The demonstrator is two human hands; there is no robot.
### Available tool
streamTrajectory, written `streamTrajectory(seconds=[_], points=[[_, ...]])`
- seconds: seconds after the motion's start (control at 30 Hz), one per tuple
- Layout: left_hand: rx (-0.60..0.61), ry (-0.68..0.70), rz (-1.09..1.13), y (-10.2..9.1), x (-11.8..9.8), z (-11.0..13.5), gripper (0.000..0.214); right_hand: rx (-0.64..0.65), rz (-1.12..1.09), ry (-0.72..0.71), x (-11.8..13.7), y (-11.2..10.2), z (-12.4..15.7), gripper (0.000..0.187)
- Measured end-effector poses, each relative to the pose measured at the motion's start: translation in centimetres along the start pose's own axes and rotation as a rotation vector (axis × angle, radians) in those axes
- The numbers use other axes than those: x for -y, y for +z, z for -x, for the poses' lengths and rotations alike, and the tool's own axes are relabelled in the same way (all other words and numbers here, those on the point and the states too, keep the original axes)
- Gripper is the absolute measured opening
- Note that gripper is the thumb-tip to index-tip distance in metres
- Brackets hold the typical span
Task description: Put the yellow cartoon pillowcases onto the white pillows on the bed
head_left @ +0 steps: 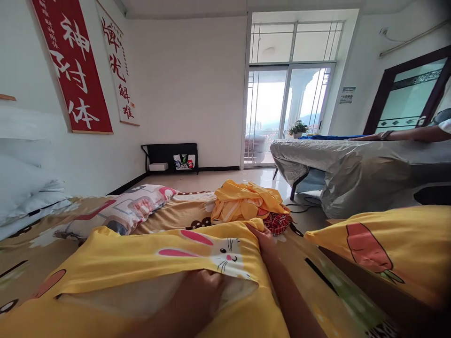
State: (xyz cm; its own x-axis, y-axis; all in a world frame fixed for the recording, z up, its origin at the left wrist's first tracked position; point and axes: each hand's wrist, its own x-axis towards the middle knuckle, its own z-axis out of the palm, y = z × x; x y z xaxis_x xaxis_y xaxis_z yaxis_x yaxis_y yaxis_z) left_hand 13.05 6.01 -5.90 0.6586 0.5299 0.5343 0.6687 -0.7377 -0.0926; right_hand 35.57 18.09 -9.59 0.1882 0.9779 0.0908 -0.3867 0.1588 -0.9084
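A yellow pillowcase with a rabbit print (165,256) lies across the bed in front of me, with a white pillow (141,295) showing at its open edge. My left hand (199,293) is closed on the pillowcase's open edge at the pillow. My right hand (262,237) reaches along the case's right side, fingers curled on its far corner.
A patterned pillow (123,211) lies further up the bed. A heap of yellow cloth (246,202) and a red checked piece (276,223) sit at the bed's far edge. A yellow carrot-print pillow (387,244) lies right. Another person's arm (398,135) rests on a covered table (352,169).
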Motion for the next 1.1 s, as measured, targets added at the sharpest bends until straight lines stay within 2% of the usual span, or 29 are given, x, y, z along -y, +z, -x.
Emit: streamTrajectory(seconds=[0.1,0.17,0.23,0.3,0.37,0.43,0.6,0.7,0.83,0.97,1.03,1.1], points=[[-0.25,0.069,-0.269,-2.3,0.5,2.0,0.037,-0.047,0.03,-0.082,1.4,0.2,0.9,0.035],[-0.337,0.034,-0.441,-3.4,1.9,2.3,0.036,-0.084,0.069,-0.14,2.4,0.5,1.6,0.034],[-0.305,0.035,-0.488,-4.3,3.6,2.4,0.023,-0.103,0.117,-0.188,3.5,0.8,2.2,0.034],[-0.192,0.14,-0.458,-5.2,4.9,2.7,0.018,-0.103,0.163,-0.22,4.6,1.2,2.4,0.034],[-0.073,0.257,-0.435,-6.3,5.2,3.7,0.017,-0.087,0.196,-0.222,5.8,1.7,2.2,0.035],[-0.011,0.308,-0.435,-7.7,4.7,5.1,0.014,-0.064,0.208,-0.2,6.9,2.2,1.7,0.038],[0.03,0.276,-0.514,-10.5,2.9,8.0,0.013,0.027,0.202,-0.145,9.7,4.3,1.9,0.041],[-0.036,0.25,-0.549,-11.6,2.9,8.5,0.016,0.126,0.233,-0.132,11.7,6.1,3.4,0.042],[-0.153,0.235,-0.564,-12.9,1.9,6.2,0.017,0.256,0.363,-0.158,14.5,9.6,5.6,0.037],[-0.203,0.319,-0.53,-12.8,-1.0,1.5,0.017,0.249,0.576,-0.363,17.4,12.8,6.7,0.037],[-0.168,0.323,-0.464,-12.5,-2.4,-0.4,0.011,0.217,0.595,-0.403,18.7,13.5,6.6,0.036],[-0.076,0.338,-0.389,-12.2,-3.3,-1.4,0.009,0.176,0.596,-0.408,19.7,13.6,6.1,0.035]])
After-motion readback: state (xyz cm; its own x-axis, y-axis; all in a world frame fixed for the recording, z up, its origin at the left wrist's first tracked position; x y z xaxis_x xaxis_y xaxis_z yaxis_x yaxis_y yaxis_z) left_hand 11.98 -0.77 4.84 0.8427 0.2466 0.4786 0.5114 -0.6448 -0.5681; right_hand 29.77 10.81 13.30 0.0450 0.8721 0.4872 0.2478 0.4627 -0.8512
